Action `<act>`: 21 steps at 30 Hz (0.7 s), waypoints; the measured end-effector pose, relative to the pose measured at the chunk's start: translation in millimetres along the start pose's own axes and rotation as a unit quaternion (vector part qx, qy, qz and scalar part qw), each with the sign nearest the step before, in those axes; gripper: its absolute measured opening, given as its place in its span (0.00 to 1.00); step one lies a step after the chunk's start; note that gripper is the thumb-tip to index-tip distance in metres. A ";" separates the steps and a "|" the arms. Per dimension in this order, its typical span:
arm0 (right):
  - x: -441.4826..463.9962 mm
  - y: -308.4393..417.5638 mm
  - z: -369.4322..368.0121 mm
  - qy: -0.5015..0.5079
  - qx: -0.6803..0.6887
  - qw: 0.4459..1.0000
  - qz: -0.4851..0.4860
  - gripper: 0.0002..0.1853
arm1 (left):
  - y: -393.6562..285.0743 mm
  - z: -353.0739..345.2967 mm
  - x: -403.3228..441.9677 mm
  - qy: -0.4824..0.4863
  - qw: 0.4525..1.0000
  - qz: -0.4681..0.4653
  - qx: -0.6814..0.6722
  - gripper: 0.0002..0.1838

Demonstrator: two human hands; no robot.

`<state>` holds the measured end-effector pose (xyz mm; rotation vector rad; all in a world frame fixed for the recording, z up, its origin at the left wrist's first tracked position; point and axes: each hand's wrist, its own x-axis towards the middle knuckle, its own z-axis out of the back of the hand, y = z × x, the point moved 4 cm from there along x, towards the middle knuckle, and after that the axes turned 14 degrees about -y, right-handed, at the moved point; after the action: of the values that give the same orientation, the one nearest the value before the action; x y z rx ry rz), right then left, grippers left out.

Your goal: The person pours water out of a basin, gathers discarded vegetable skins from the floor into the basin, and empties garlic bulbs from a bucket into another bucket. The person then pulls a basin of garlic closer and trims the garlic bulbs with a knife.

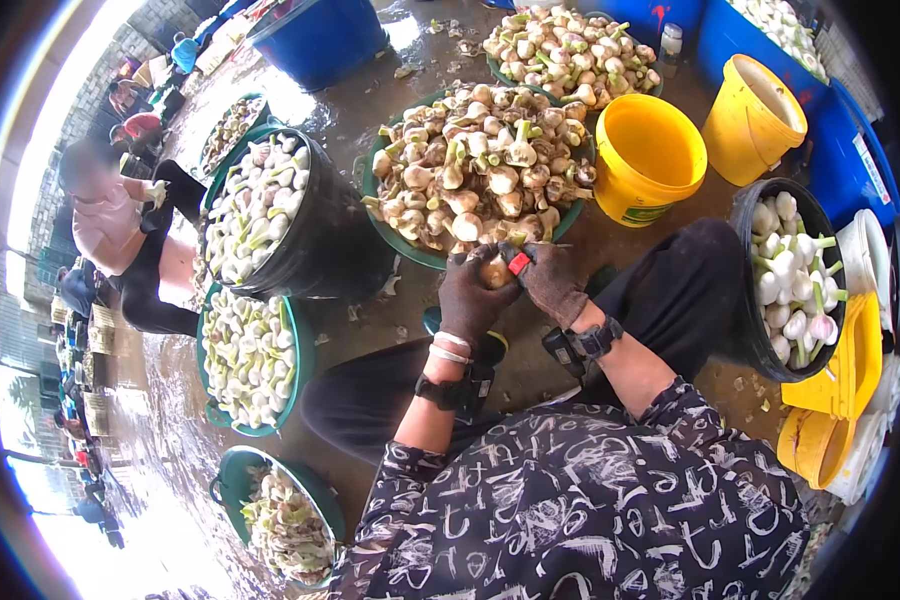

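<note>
My left hand (473, 298), in a dark glove, is closed around a garlic bulb (495, 271). Close against it, my gloved right hand (553, 281) grips a small red-handled tool (518, 262); its working end is hidden at the bulb. Both hands are just over the near rim of a wide green basin (425, 258) heaped with brownish, untrimmed garlic bulbs (475, 165).
A yellow bucket (652, 150) stands right of the basin. Black tubs of white garlic flank me, at left (315, 225) and right (738, 225). A green tub (305, 360) holds more garlic; another (232, 485) holds peelings. At left sits another person (110, 225).
</note>
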<state>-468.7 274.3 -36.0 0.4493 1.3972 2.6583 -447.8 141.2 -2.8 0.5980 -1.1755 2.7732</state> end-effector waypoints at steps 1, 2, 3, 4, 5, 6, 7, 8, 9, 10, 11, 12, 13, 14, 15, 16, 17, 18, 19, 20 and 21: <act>-3.9 -1.2 0.5 -0.003 0.003 1.000 0.001 0.20 | -4.3 3.9 -2.8 -0.010 1.000 -0.021 0.001 0.28; -7.1 -2.2 -0.2 -0.012 0.017 1.000 0.019 0.19 | -6.4 7.3 -5.2 -0.011 1.000 -0.025 0.003 0.28; -8.7 -2.9 0.5 -0.023 0.031 0.998 0.039 0.18 | -8.3 10.3 -6.4 -0.008 0.999 -0.037 0.012 0.27; -9.1 -7.0 3.8 -0.027 0.035 0.998 0.041 0.18 | -10.1 13.2 -7.4 -0.004 0.999 -0.048 0.021 0.26; -10.7 -6.0 8.7 0.030 0.149 0.988 -0.020 0.17 | -8.1 16.1 -8.6 -0.004 0.998 -0.053 0.023 0.26; -13.8 -2.7 11.9 0.087 0.262 0.958 -0.078 0.16 | 0.7 14.6 -9.5 0.050 0.985 0.066 -0.148 0.25; -21.8 -3.3 16.1 0.172 0.409 0.867 -0.226 0.12 | 5.2 10.3 -12.4 0.104 0.927 0.181 -0.313 0.25; -25.7 -4.3 20.2 0.169 0.413 0.867 -0.223 0.12 | 2.5 11.4 -14.2 0.105 0.928 0.176 -0.311 0.25; -32.4 -8.4 21.8 0.183 0.435 0.840 -0.267 0.11 | 2.6 13.7 -16.7 0.094 0.931 0.194 -0.296 0.25; -38.7 -11.2 22.7 0.195 0.456 0.810 -0.311 0.10 | 3.5 16.9 -19.7 0.085 0.933 0.211 -0.280 0.25; -41.0 -10.8 27.3 0.192 0.460 0.810 -0.310 0.10 | -2.6 19.3 -23.2 0.087 0.958 0.140 -0.234 0.26; -44.5 -12.3 30.3 0.203 0.470 0.774 -0.373 0.12 | -8.3 21.8 -27.3 0.081 0.977 0.069 -0.186 0.27; -47.3 -11.2 31.2 0.205 0.474 0.756 -0.403 0.13 | -10.9 18.1 -32.8 0.054 0.963 0.108 -0.240 0.27; -50.2 -10.3 32.0 0.206 0.477 0.737 -0.432 0.14 | -15.3 17.5 -36.4 0.028 0.944 0.149 -0.294 0.26; -45.7 -3.2 35.9 0.161 0.338 0.896 -0.238 0.15 | -15.2 19.2 -34.3 -0.022 0.987 0.010 -0.159 0.27; -44.5 6.2 39.9 0.104 0.169 0.980 -0.026 0.16 | -13.2 18.8 -37.1 -0.018 0.986 0.009 -0.164 0.27; -43.5 7.1 39.6 0.074 0.090 0.993 -0.001 0.17 | -21.9 21.6 -38.4 0.000 0.994 -0.036 -0.100 0.28; -43.8 7.1 41.8 0.070 0.086 0.994 -0.001 0.17 | -27.1 24.4 -38.2 0.016 0.996 -0.082 -0.037 0.30; -43.2 11.3 46.0 0.053 0.117 0.991 0.042 0.17 | -25.5 27.0 -36.1 0.015 0.996 -0.083 -0.043 0.30; -45.0 18.9 48.8 0.038 0.149 0.985 0.082 0.17 | -16.4 26.6 -36.5 0.066 0.989 0.016 -0.127 0.29; -43.4 16.5 49.5 0.039 0.145 0.985 0.081 0.17 | -6.9 26.2 -37.7 0.118 0.964 0.115 -0.209 0.28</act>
<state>-411.5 294.0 -5.1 0.5102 1.8590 2.6275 -403.1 130.8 4.1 0.0933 -1.7902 2.5409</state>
